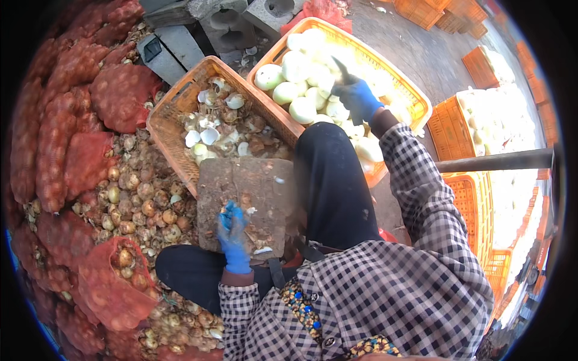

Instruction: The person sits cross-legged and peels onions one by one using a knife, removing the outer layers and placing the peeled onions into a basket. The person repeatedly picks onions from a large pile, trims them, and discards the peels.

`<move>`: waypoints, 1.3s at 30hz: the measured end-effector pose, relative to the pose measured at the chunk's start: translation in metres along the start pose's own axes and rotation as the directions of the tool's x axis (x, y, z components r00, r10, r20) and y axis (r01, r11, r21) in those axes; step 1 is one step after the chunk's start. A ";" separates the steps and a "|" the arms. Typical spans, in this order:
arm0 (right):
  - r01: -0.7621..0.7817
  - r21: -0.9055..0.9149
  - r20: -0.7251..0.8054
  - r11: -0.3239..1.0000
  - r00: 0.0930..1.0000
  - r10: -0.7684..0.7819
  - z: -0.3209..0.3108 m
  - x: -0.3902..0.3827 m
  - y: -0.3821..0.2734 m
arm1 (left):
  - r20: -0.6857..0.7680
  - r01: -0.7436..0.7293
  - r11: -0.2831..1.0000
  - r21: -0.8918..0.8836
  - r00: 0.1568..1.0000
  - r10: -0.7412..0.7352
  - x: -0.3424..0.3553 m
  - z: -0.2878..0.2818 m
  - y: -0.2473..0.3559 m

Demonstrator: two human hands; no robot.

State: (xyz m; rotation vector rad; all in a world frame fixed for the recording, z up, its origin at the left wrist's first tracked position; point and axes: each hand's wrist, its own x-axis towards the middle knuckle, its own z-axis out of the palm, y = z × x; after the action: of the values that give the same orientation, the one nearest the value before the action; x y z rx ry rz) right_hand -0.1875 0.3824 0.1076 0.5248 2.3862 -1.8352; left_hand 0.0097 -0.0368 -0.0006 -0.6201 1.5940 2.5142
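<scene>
My right hand (359, 99), in a blue glove, is closed around a knife (341, 67) whose blade points up and away. It is above an orange crate (385, 47) heaped with peeled white onions (297, 65). My left hand (233, 237), also gloved in blue, hovers over a worn, dirty board (220, 177) by my knees. Its fingers are curled together, and what they hold, if anything, is too small to make out. Bits of onion skin and scraps lie on the board. A second orange crate (180, 91) beyond the board contains skins and cut onion ends (209, 136).
Unpeeled onions (138, 204) lie in a loose pile at the left, with red mesh sacks (123, 96) of onions around them. Concrete blocks (226, 30) stand at the far side. More orange crates (451, 123) and a horizontal pole (494, 161) are at the right.
</scene>
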 end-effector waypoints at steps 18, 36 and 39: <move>0.532 -0.542 0.311 0.650 0.846 -0.433 0.131 0.000 -0.061 | 0.306 -0.497 0.330 0.803 0.818 0.486 0.000 0.055 0.063; 0.293 0.099 0.078 0.951 0.951 -0.301 0.006 0.014 -0.055 | 0.164 -0.349 0.514 0.784 0.914 0.371 -0.006 0.037 0.019; 0.075 0.580 0.332 0.811 0.888 -0.319 0.085 -0.037 -0.112 | 0.140 -0.353 0.658 0.665 0.925 0.354 0.003 0.049 0.024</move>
State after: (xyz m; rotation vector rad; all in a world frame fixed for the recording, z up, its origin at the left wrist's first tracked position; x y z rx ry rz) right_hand -0.2003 0.2686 0.1972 -0.1140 1.6636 -2.4427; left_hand -0.0139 -0.0045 0.0361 -0.2135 2.6375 1.8393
